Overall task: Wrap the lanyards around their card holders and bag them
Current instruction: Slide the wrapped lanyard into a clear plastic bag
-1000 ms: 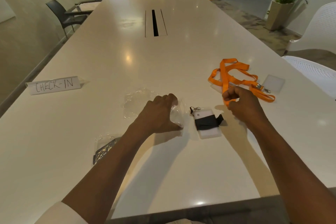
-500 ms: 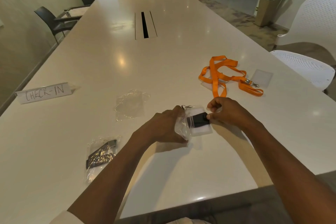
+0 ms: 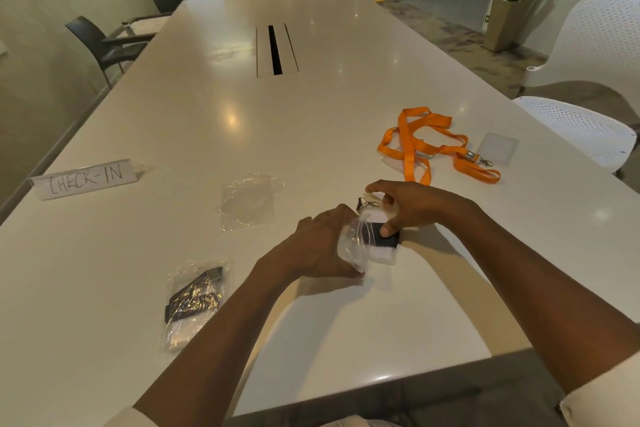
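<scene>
Bagging step in hand, judged from present layout: black-lanyard-wrapped card holder (image 3: 384, 243) lying flat on white table (image 3: 311, 114), its left end at or just inside the mouth of clear plastic bag (image 3: 355, 246); how far inside cannot be told through the crumpled film. Left hand (image 3: 322, 246) palm down, fingers curled over the bag's near-left portion, gripping the plastic and pinning it to the table; thumb hidden. Right hand (image 3: 412, 208) arched over the holder from the right, thumb tip pressed on the black wrap, index and remaining fingers spread and extended past the metal clip (image 3: 367, 203) at the holder's far end; pinch from below not confirmed, underside out of sight. Forearms converging from the lower corners, wrists low, nearly on the table. Next move, as a judgement: bag mouth to be held open and steady with the left while the holder is slid leftward, clip kept from snagging the film, wrap kept from loosening under the thumb. Already done: one bagged black lanyard set (image 3: 194, 302) near left of the left forearm. Spare empty clear bag (image 3: 247, 201) just beyond the left hand. Not yet wrapped: orange lanyards (image 3: 429, 146) loose in a tangle, far right, with a clear card holder (image 3: 497, 149) beside them. CHECK-IN sign (image 3: 85, 177) far left, apart from the work.
</scene>
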Available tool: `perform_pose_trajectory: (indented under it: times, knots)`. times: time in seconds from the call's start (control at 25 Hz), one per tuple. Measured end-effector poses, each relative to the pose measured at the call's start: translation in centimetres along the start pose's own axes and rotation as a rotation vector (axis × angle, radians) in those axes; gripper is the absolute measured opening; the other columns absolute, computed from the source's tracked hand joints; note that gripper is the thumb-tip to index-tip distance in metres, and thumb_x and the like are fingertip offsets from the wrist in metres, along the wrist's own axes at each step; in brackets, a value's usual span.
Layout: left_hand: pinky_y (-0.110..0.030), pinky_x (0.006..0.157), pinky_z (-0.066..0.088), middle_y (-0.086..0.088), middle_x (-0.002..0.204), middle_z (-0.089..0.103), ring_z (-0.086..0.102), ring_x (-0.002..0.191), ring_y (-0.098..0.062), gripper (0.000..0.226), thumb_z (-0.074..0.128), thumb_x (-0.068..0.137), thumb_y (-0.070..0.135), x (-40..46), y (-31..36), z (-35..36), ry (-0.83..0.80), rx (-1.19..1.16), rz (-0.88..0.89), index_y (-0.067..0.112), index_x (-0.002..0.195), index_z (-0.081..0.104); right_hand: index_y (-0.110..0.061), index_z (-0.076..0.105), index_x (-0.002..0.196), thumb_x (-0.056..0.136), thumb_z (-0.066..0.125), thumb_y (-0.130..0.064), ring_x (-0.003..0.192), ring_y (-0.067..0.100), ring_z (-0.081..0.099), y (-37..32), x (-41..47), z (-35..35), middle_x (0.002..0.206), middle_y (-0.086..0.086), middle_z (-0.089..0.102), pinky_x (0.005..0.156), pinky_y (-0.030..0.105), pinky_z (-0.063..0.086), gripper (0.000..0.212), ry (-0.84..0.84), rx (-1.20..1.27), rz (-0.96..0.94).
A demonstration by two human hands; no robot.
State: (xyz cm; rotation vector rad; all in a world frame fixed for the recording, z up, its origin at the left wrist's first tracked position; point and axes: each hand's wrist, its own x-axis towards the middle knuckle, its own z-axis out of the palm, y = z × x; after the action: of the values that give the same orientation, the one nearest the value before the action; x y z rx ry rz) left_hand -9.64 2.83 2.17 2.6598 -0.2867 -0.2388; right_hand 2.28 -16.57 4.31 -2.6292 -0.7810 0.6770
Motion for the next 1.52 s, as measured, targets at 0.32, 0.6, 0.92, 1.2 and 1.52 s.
perform_pose_trajectory:
  times: [0.32,0.6,0.92,1.2,1.52]
  knots:
    - [-0.04,0.101,0.039,0.007,0.13,0.052,0.051,0.111,-0.018,0.08,0.08,0.068,0.052,-0.9,-1.7,-1.8,0.107,-0.033,-0.046,0.026,0.128,0.035,-0.021,0.057,0.105,0.071,0.084,-0.038,0.095,0.021,0.059,0.2,-0.2,0.1,0.099,-0.002,0.06,0.074,0.03,0.048,0.047,0.108,0.18,0.039]
    - [-0.043,0.102,0.038,0.009,0.133,0.053,0.053,0.119,-0.02,0.086,0.079,0.065,0.058,-1.3,-4.2,-3.0,0.219,0.072,-0.173,0.024,0.131,0.036,-0.019,0.057,0.114,0.075,0.082,-0.035,0.084,0.019,0.059,-0.2,-0.4,1.4,0.097,0.003,0.062,0.063,0.028,0.05,0.049,0.225,0.51,0.09]
    - [-0.049,0.107,0.031,0.004,0.126,0.054,0.049,0.122,-0.022,0.083,0.078,0.064,0.058,-1.2,-4.7,-1.9,0.306,0.175,-0.25,0.022,0.127,0.037,-0.012,0.062,0.109,0.08,0.079,-0.025,0.058,0.014,0.051,-3.8,-0.7,2.9,0.073,0.006,0.06,0.047,0.023,0.043,0.036,0.303,0.996,0.085]
    - [-0.051,0.107,0.031,0.005,0.123,0.053,0.05,0.119,-0.022,0.085,0.078,0.064,0.059,-1.2,-4.7,-1.7,0.315,0.14,-0.268,0.021,0.127,0.036,-0.009,0.061,0.116,0.081,0.078,-0.02,0.06,0.014,0.051,-5.1,0.1,3.9,0.077,0.007,0.06,0.046,0.022,0.044,0.041,0.317,1.092,0.12]
    - [-0.048,0.103,0.037,0.006,0.122,0.055,0.055,0.115,-0.022,0.086,0.079,0.063,0.059,-1.6,-5.1,-1.5,0.356,0.102,-0.286,0.021,0.126,0.037,-0.01,0.06,0.118,0.08,0.079,-0.024,0.064,0.015,0.052,-5.1,0.8,4.9,0.083,0.009,0.062,0.049,0.023,0.044,0.045,0.313,1.077,0.168]
